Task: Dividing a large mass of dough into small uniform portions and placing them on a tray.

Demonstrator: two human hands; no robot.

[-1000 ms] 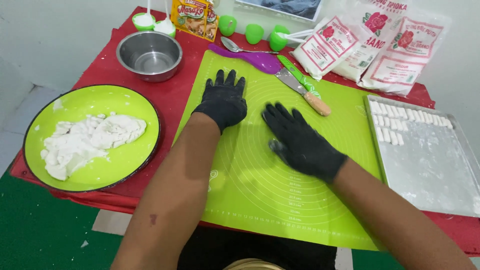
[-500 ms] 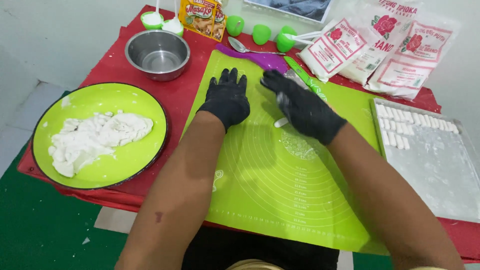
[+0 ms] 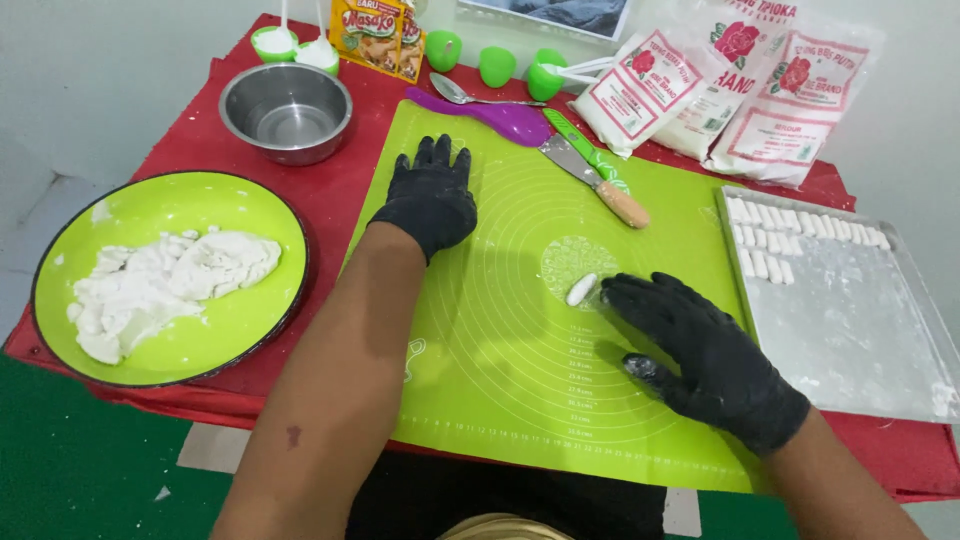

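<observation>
gloved right hand (image 3: 705,352) beside small dough piece (image 3: 581,289) on green mat (image 3: 500,350)

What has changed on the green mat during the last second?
The right hand slid up the green mat toward the knife, then back toward the person; a small rolled dough piece now lies bare at its fingertips. The left hand stayed flat.

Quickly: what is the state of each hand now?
Left hand: open, flat on the green mat, holding nothing.
Right hand: open, fingertips beside the small dough piece.

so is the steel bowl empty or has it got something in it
Empty: the steel bowl shows only bare shiny metal inside, while the dough sits on the green plate.
</observation>
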